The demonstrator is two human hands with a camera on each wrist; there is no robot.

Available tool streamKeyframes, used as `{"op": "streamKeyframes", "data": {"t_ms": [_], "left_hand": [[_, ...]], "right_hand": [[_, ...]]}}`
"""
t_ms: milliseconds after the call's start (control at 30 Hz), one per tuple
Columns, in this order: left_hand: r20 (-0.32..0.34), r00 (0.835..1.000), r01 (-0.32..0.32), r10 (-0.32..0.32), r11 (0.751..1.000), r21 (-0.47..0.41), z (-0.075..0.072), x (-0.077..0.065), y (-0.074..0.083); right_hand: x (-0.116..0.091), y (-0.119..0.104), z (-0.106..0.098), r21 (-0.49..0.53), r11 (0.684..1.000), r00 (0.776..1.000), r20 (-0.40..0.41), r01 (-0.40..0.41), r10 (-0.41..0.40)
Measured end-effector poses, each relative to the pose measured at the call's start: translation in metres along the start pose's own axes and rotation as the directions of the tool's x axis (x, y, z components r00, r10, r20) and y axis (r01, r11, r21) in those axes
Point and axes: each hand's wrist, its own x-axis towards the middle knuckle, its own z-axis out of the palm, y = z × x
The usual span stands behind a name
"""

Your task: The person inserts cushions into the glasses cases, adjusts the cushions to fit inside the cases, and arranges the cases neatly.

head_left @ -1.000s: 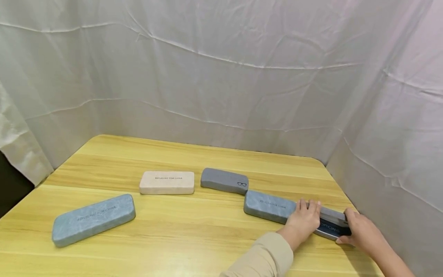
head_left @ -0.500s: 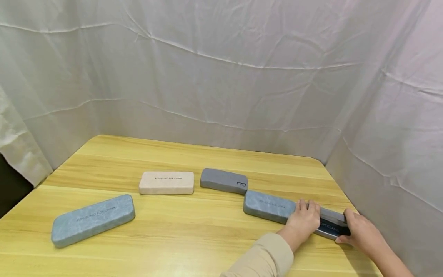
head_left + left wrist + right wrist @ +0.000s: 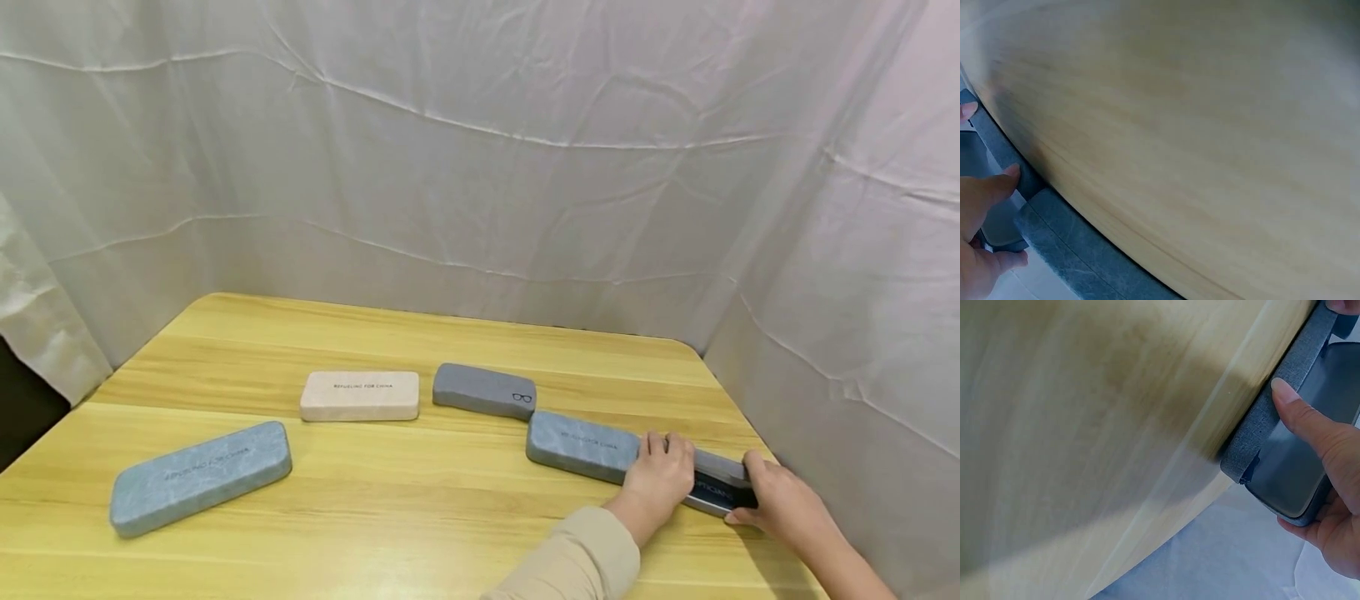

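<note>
A grey glasses case (image 3: 720,468) lies partly open at the table's right side, its dark lining (image 3: 708,490) with pale lettering facing the person. My left hand (image 3: 658,479) grips its left end, fingers over the top. At its right end my right hand (image 3: 787,504) holds it between thumb and fingers. In the right wrist view that thumb lies on the edge of the grey case (image 3: 1260,419), with fingers behind the other half. The left wrist view shows the left hand (image 3: 982,209) pinching the case likewise. A blue marbled glasses case (image 3: 585,446) sits end to end with it, beside the left hand.
A smaller grey-blue glasses case (image 3: 483,389) with a spectacles print touches or nearly touches the marbled one's far corner. Further left are a beige glasses case (image 3: 360,395) and another blue marbled case (image 3: 201,477). White cloth (image 3: 480,167) hangs behind the wooden table (image 3: 375,533) and along its right.
</note>
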Motion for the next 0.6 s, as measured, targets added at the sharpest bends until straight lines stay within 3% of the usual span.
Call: {"op": "streamKeyframes", "data": {"t_ms": [133, 333, 433, 600], "left_hand": [[0.060, 0.998, 0.031, -0.031, 0.999, 0.011, -0.002, 0.001, 0.003], [0.138, 0.990, 0.040, -0.029, 0.996, -0.077, -0.001, 0.006, 0.003], [0.134, 0.991, 0.044, -0.027, 0.991, -0.123, 0.000, 0.008, 0.002], [0.114, 0.993, 0.043, -0.030, 0.993, -0.110, 0.002, 0.008, 0.002]], "right_hand": [[0.001, 0.000, 0.000, -0.014, 1.000, 1.000, 0.027, 0.002, -0.002], [0.001, 0.002, 0.003, -0.017, 0.999, 0.999, 0.021, 0.030, -0.030], [0.001, 0.005, 0.006, -0.011, 0.999, 0.999, 0.003, 0.053, -0.052], [0.001, 0.011, 0.011, -0.014, 0.993, 0.991, -0.058, 0.116, -0.117]]}}
